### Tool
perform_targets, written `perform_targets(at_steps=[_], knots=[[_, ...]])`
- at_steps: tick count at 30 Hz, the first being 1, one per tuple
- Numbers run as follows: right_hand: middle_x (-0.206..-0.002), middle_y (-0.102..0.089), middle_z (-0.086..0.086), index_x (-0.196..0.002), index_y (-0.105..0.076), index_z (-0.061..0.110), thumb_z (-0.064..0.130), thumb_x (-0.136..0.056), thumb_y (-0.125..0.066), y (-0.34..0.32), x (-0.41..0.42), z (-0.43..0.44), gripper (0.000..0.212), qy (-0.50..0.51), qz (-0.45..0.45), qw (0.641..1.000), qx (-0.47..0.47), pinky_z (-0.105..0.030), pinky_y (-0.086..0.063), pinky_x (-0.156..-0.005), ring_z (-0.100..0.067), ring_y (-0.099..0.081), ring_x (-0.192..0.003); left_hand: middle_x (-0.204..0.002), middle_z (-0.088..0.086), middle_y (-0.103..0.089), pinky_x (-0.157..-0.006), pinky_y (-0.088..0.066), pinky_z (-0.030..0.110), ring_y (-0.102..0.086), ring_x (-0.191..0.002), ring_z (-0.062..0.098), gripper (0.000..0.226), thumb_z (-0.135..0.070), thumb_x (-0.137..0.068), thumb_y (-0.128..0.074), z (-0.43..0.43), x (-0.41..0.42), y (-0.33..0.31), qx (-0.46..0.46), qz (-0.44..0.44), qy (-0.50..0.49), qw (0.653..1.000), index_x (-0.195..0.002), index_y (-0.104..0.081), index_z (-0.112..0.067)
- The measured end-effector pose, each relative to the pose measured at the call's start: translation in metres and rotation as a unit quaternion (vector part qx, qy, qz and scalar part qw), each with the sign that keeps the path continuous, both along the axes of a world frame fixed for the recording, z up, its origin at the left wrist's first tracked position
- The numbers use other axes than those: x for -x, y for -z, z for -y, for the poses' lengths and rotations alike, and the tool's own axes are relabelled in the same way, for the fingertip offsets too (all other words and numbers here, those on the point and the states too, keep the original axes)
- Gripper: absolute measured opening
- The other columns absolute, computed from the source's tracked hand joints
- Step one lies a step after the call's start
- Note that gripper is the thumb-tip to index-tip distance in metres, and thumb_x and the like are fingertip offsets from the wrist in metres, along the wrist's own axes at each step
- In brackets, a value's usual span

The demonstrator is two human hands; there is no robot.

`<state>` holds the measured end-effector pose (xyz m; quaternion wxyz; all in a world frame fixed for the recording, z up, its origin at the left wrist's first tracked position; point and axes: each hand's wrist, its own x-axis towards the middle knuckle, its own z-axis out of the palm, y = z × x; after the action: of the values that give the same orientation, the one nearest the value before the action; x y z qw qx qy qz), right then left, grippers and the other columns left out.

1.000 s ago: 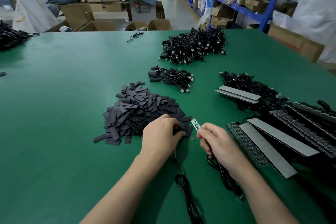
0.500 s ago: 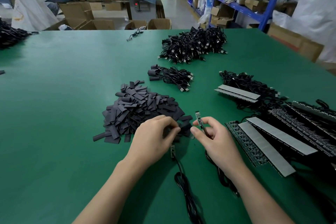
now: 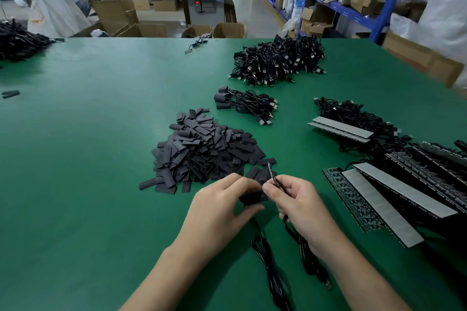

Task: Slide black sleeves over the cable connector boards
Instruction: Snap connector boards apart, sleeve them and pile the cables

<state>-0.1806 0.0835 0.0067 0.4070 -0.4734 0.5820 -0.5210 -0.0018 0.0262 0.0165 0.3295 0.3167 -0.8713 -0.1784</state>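
Note:
A heap of flat black sleeves (image 3: pixel 202 151) lies on the green table just beyond my hands. My left hand (image 3: pixel 222 207) pinches one black sleeve (image 3: pixel 254 197) between thumb and fingers. My right hand (image 3: pixel 298 202) pinches a thin connector board (image 3: pixel 271 171), seen edge-on and pointing up and away, with its black cable (image 3: pixel 308 260) running under the palm toward me. A second black cable (image 3: pixel 270 267) trails back from beneath the left hand. The sleeve and the board sit a short gap apart.
Small bundle of sleeved cables (image 3: pixel 245 103) lies past the heap; a big pile of USB cables (image 3: pixel 278 60) is farther back. Rows of boards with grey strips (image 3: pixel 384 199) and tangled cables (image 3: pixel 353 118) fill the right. More cables (image 3: pixel 17 40) far left; boxes and shelving beyond the table.
My left hand drew a sleeve out of the heap's edge and lifted it toward the right hand. The right hand turned the board edge-on and moved it closer to the left.

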Motion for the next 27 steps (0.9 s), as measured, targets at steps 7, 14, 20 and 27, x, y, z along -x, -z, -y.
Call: perform_targets(at_steps=[7,14,20,27], knots=[[-0.06,-0.036,0.014,-0.086,-0.067,0.024,0.055,-0.097,-0.049,-0.01,0.007,-0.001,0.038,-0.017,-0.016,0.999,-0.023,-0.033,-0.034,-0.064,-0.009,-0.033,-0.057,-0.088,-0.021,-0.074,-0.072,-0.051,0.017,-0.068,-0.082,0.001,0.021,-0.024,-0.077,-0.088,0.007,-0.007,0.008,-0.125,-0.13,-0.058,0.982,-0.096,-0.08,-0.027],[-0.061,-0.035,0.011,-0.077,-0.05,0.022,0.059,-0.092,-0.046,-0.013,0.009,-0.005,0.041,-0.085,-0.174,0.981,-0.002,-0.028,-0.026,-0.054,-0.007,-0.031,-0.056,-0.083,-0.022,-0.075,-0.068,-0.051,0.014,-0.068,-0.07,0.0,0.022,-0.016,-0.076,-0.089,0.016,-0.017,0.01,-0.214,-0.166,-0.083,0.959,-0.089,-0.081,-0.033],[-0.061,-0.037,0.014,-0.073,-0.05,0.029,0.055,-0.093,-0.048,-0.013,0.007,-0.006,0.033,-0.125,-0.188,0.974,-0.005,-0.023,-0.027,-0.054,-0.005,-0.032,-0.057,-0.084,-0.025,-0.075,-0.065,-0.049,0.013,-0.066,-0.071,-0.001,0.02,-0.019,-0.075,-0.089,0.015,-0.018,0.01,-0.212,-0.158,-0.056,0.963,-0.087,-0.081,-0.033],[-0.06,-0.037,0.016,-0.071,-0.05,0.033,0.055,-0.094,-0.049,-0.01,0.011,-0.006,0.031,-0.137,-0.201,0.97,-0.014,-0.024,-0.026,-0.053,-0.006,-0.032,-0.056,-0.089,-0.018,-0.076,-0.07,-0.048,0.013,-0.071,-0.086,0.007,0.018,-0.029,-0.075,-0.085,0.021,-0.02,0.014,-0.212,-0.146,-0.017,0.966,-0.093,-0.082,-0.029]])
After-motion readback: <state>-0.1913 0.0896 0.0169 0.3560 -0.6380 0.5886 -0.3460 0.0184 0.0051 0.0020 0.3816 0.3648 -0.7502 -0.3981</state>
